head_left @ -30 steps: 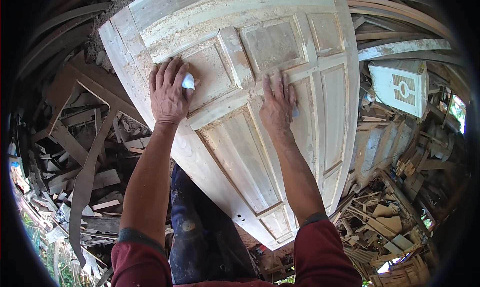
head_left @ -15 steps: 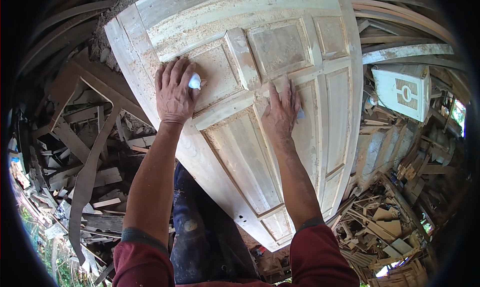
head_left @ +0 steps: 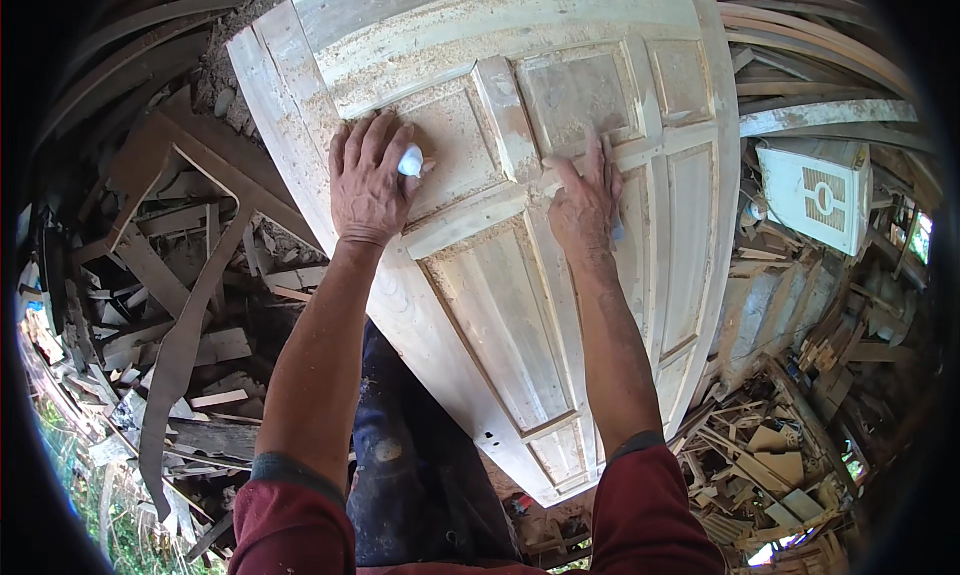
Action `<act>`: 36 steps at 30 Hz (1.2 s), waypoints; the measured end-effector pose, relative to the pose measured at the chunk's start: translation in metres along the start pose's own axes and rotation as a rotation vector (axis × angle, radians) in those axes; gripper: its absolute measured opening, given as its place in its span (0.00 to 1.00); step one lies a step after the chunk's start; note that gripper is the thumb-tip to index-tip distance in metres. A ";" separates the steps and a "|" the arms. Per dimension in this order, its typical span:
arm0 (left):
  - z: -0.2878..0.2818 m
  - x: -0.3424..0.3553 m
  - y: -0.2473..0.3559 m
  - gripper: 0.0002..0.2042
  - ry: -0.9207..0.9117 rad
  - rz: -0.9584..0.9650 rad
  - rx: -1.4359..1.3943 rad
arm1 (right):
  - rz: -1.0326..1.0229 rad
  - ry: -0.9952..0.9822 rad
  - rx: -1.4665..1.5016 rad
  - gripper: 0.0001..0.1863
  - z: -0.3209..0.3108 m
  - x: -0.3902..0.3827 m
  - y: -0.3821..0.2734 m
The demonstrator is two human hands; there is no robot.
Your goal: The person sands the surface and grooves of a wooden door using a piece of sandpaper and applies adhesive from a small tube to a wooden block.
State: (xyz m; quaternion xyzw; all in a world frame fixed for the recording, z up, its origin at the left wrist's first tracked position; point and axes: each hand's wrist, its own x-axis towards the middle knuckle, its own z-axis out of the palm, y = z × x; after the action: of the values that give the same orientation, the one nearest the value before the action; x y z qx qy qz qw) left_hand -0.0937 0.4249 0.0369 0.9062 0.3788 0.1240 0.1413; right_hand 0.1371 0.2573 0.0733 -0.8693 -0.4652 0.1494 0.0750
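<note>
Left hand (head_left: 368, 183) presses a white pad (head_left: 410, 161) flat on the door (head_left: 520, 305); right hand (head_left: 585, 200) lies spread beside it. Dust covers upper panels; sanding looks partway done.

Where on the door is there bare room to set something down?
Bare: the door's wide top rail above both hands, and the long panel between the forearms. The left hand and right hand cover the middle. Scrap wood crowds both sides.

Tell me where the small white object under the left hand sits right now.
In the head view, the small white object lies under the left hand's fingers, upper left of centre, on a dusty raised panel of the unfinished wooden door.
</note>
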 end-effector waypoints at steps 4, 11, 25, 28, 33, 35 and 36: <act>-0.001 0.001 0.002 0.25 0.004 0.001 -0.010 | -0.033 -0.058 -0.008 0.22 -0.002 0.003 0.007; -0.002 0.000 0.002 0.25 -0.008 -0.024 -0.020 | -0.049 -0.050 -0.398 0.23 -0.031 0.013 0.008; -0.004 -0.002 0.001 0.33 -0.062 -0.004 -0.053 | -0.190 -0.121 0.852 0.28 0.033 0.011 -0.114; -0.004 -0.005 -0.004 0.33 -0.101 0.071 0.017 | -0.200 -0.176 0.892 0.21 0.034 0.019 -0.117; -0.004 -0.002 0.000 0.39 -0.067 0.111 -0.032 | -0.234 -0.126 0.934 0.19 0.029 0.018 -0.101; -0.006 -0.003 0.000 0.45 -0.029 0.079 -0.067 | -0.194 0.004 0.903 0.20 0.020 0.004 -0.085; -0.004 -0.005 -0.002 0.48 -0.038 0.073 -0.055 | -0.156 0.131 0.866 0.20 0.014 -0.006 -0.076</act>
State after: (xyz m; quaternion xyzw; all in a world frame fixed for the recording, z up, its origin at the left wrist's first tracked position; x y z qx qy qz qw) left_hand -0.1002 0.4234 0.0393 0.9173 0.3392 0.1221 0.1689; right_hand 0.0701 0.2946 0.0819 -0.7276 -0.4184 0.2691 0.4723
